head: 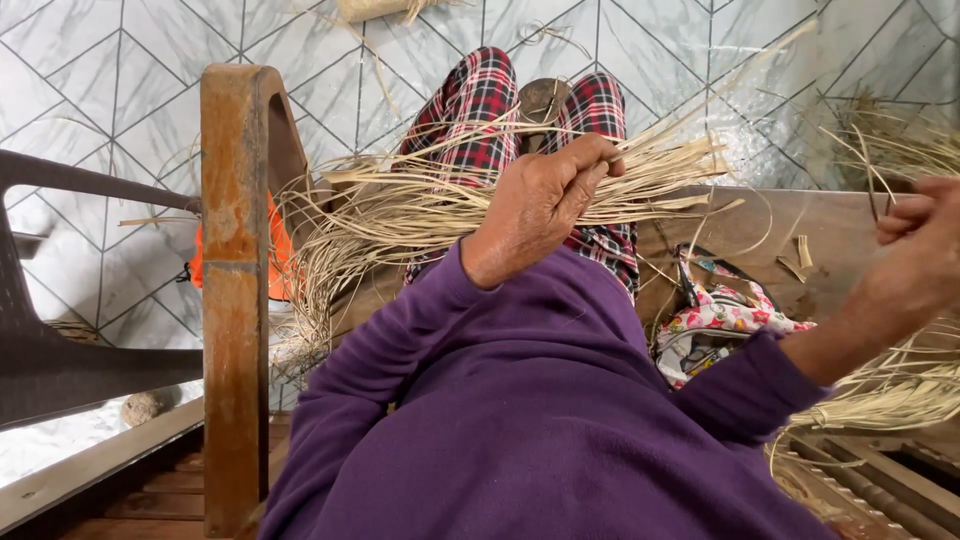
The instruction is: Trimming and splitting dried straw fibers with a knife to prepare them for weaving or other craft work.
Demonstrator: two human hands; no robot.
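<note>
The person wears a purple long-sleeved top of soft, fleece-like cloth, and both sleeves [400, 330] reach to the wrists, ending in plain cuffs. The left hand [540, 205] and right hand [915, 255] are bare, with no rings, watch or gloves. The legs are covered by plaid trousers [480, 105] checked in red, black and white.

My right hand [915, 250] is cut by the frame's right edge and motion-blurred; I can't tell what it pinches. My left hand [540, 205] hides the middle of the straw bundle [420, 205]. The floral bag [715, 325] is half behind my purple sleeve [740, 385]. The orange object [280, 255] is mostly behind the wooden post [232, 290].
</note>
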